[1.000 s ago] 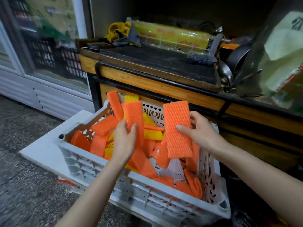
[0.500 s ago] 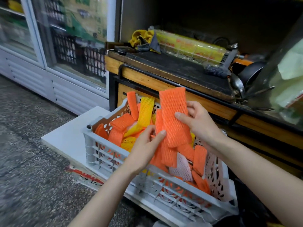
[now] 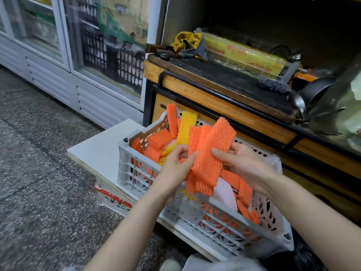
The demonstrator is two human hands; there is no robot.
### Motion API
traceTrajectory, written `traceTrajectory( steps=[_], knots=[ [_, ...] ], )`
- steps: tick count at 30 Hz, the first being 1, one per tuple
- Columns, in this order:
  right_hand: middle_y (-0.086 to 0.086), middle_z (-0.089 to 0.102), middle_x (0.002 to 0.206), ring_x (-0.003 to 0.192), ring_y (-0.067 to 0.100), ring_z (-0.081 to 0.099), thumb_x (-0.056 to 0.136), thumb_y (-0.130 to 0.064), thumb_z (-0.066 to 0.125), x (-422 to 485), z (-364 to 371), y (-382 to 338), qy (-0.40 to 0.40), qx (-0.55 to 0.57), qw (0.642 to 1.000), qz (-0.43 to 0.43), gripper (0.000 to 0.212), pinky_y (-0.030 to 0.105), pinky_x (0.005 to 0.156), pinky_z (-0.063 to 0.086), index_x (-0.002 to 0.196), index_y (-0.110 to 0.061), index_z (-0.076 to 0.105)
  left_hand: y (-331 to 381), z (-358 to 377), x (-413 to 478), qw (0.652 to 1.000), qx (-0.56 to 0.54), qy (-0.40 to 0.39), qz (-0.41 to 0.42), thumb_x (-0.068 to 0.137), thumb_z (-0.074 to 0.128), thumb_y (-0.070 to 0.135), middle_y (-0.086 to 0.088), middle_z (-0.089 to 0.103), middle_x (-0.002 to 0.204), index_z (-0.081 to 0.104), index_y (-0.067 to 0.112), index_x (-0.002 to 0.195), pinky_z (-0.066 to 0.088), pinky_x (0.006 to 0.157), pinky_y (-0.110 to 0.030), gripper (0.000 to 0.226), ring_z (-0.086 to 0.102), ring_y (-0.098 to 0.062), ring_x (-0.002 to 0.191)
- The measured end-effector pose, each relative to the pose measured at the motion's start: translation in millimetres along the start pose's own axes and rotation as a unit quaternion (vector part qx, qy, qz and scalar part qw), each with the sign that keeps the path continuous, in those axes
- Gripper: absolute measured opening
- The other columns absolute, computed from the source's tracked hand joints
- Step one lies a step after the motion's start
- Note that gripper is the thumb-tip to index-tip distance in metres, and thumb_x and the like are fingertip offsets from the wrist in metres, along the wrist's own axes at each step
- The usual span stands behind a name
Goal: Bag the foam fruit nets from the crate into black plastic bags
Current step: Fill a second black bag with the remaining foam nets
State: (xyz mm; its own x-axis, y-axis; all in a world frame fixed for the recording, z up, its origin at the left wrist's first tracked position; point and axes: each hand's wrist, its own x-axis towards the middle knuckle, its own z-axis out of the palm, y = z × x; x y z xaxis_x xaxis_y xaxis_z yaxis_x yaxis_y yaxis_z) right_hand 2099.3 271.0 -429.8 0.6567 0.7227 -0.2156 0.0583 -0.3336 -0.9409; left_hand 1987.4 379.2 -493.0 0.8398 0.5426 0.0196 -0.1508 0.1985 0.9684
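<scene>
Behind the grey plastic crate (image 3: pixel 195 214) and to its left stands a glass-door cooler (image 3: pixel 78 55). Directly behind the crate runs a wooden counter (image 3: pixel 224 108) with a dark top. The crate sits on a white board (image 3: pixel 101 151), which sticks out past the crate's left side.

Most of the task's nets lie loose inside the crate. They are mainly orange, with a yellow net (image 3: pixel 186 126) leaning up at the back wall and a white net (image 3: pixel 224 192) lying flat near the front right.

Above the middle of the crate, both hands hold a bundle of orange foam nets (image 3: pixel 207 159), several flat sleeves laid face to face. The left hand (image 3: pixel 173 171) pinches the bundle's left edge between thumb and curled fingers. The right hand (image 3: pixel 246 165) has its thumb on the front face and its fingers wrapped behind.

This looks like the gathering step, with nets being squared into a stack before bagging, and much of the crate is not yet cleared. A dark crinkled mass (image 3: pixel 306 259) just past the crate's front right corner may be a black bag, though I cannot be sure. The next move calls for one hand to keep the springy stack pinched flat while the other opens a bag mouth, or more nets are added first.
</scene>
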Motion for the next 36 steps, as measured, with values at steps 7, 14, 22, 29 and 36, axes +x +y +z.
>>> traceTrajectory(
  steps=[7, 14, 22, 29, 36],
  knots=[
    [0.003, 0.07, 0.107, 0.099, 0.014, 0.066, 0.086, -0.016, 0.063, -1, -2, -14, 0.052, -0.028, 0.996, -0.064, 0.031, 0.028, 0.087, 0.051, 0.116, -0.01, 0.058, 8, -22, 3, 0.989, -0.073, 0.127, 0.035, 0.097, 0.048, 0.021, -0.001, 0.065, 0.078, 0.054, 0.009, 0.093, 0.05, 0.05, -0.019, 0.014, 0.065, -0.004, 0.06],
    [0.0, 0.068, 0.102, 0.081, 0.005, 0.069, 0.084, -0.003, 0.065, 5, 12, -14, 0.011, -0.098, 0.99, -0.102, 0.023, 0.016, 0.067, 0.055, 0.102, -0.016, 0.059, 9, -10, 0, 0.995, -0.017, 0.093, 0.04, 0.1, 0.038, 0.029, -0.001, 0.066, 0.089, 0.058, 0.016, 0.102, 0.053, 0.056, -0.018, 0.024, 0.066, -0.008, 0.071],
    [0.003, 0.069, 0.11, 0.098, 0.015, 0.067, 0.087, -0.008, 0.06, 21, 14, -2, -0.047, -0.037, 0.992, -0.111, 0.029, 0.027, 0.081, 0.056, 0.117, -0.009, 0.059, 3, -8, 12, 0.996, 0.074, 0.042, 0.033, 0.075, 0.071, 0.038, -0.003, 0.058, 0.115, 0.047, 0.025, 0.116, 0.055, 0.082, -0.03, 0.049, 0.062, -0.011, 0.098],
    [0.002, 0.058, 0.123, 0.103, 0.013, 0.063, 0.096, -0.025, 0.048, 57, -9, 45, 0.037, -0.06, 0.991, -0.11, 0.035, 0.02, 0.083, 0.054, 0.13, -0.015, 0.047, -11, -9, 35, 0.985, 0.059, 0.15, 0.063, 0.076, 0.076, 0.026, 0.003, 0.065, 0.104, 0.054, 0.016, 0.109, 0.054, 0.078, -0.029, 0.041, 0.065, -0.011, 0.093],
    [0.006, 0.05, 0.131, 0.106, 0.015, 0.055, 0.092, -0.034, 0.056, 98, -16, 138, -0.057, -0.256, 0.958, 0.116, 0.053, 0.027, 0.082, 0.048, 0.135, -0.007, 0.04, -29, 3, 64, 0.985, 0.029, 0.15, 0.075, 0.083, 0.067, 0.012, 0.008, 0.065, 0.095, 0.053, 0.011, 0.109, 0.052, 0.066, -0.015, 0.029, 0.064, 0.006, 0.075]
  ],
)
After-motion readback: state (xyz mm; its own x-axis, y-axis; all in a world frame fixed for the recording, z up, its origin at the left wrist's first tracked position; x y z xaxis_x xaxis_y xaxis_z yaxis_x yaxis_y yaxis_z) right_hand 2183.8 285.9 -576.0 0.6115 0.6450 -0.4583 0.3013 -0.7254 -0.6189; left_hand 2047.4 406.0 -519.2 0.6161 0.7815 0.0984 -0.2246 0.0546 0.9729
